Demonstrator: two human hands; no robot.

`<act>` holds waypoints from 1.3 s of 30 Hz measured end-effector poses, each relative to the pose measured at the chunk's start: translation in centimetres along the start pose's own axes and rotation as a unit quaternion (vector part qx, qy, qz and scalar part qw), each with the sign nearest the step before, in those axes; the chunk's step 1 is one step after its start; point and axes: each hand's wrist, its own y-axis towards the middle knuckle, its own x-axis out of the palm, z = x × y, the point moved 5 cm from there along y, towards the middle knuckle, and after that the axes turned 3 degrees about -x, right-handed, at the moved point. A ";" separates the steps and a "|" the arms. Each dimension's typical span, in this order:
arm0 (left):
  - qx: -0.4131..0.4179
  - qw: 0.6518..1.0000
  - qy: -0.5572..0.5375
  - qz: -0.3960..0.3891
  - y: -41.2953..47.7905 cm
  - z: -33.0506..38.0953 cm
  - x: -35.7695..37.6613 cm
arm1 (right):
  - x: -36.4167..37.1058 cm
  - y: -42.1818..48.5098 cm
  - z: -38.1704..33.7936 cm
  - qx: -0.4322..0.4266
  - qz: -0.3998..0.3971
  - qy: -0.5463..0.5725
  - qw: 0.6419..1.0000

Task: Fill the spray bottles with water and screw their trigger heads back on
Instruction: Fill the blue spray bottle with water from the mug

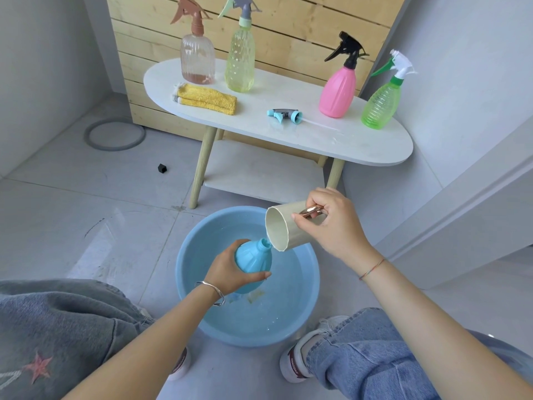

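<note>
Pour step, mid-task. Left hand (230, 272) is wrapped round the belly of the blue bottle (252, 261), held over the basin (187, 269) at 6 o'clock of the frame, neck tilted toward 1 o'clock. Right hand (331, 223) grasps the cup (281, 229) by its shiny handle (311, 210), fingers curled through it; the cup is tipped almost flat, mouth facing 8 o'clock, its low lip right at the bottle opening. Can't tell whether water is running. To do it well: the neck is narrow and the cup wide, so keep the lip touching the rim, tip slowly for a thin stream, stand the bottle more upright as it fills, and stay over the basin so spill lands there. Stop below the neck so the dip tube has room. The matching trigger head (284, 114) lies on its side on the table (346, 140) at 12 o'clock, tube pointing to 4 o'clock, with the pink bottle (337, 90) just beside it; the green bottle (380, 103) stands at 2 o'clock of that head, and two pale bottles and a yellow cloth (206, 99) sit toward 10 o'clock. All four of those bottles have their heads on. Bottles carry no labels; there is print on the shoe side at 5 o'clock, too small to read.
</note>
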 end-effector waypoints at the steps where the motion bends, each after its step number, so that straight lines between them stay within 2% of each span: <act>1: 0.000 1.000 -0.001 -0.001 0.0 0.0 0.0 | 0.0 0.0 -0.1 -0.005 -0.002 -0.002 1.000; 24: -0.007 1.000 -0.007 -0.001 -0.1 -0.2 0.1 | 1.4 -0.2 -1.9 -0.137 -0.020 -0.079 0.987; 27: -0.007 1.000 -0.007 0.000 0.0 -0.4 0.2 | 1.6 -0.2 -1.9 -0.135 -0.020 -0.077 0.988; 29: -0.012 1.000 -0.012 0.001 0.1 -0.6 0.1 | 1.4 -0.2 -1.2 -0.096 -0.006 -0.048 0.994; 32: -0.024 0.999 -0.036 0.010 0.1 -0.9 -0.3 | 0.9 -0.2 1.5 0.057 0.043 0.062 0.996; 36: -0.033 0.996 -0.068 0.039 0.1 -1.3 -1.4 | 2.5 -1.8 7.6 0.274 0.109 0.215 0.931; 38: -0.044 0.994 -0.083 0.055 0.3 -1.7 -2.0 | 4.5 -3.2 10.2 0.353 0.097 0.235 0.901; 39: -0.049 0.993 -0.089 0.064 0.4 -1.9 -2.3 | 5.6 -4.0 11.3 0.380 0.073 0.215 0.897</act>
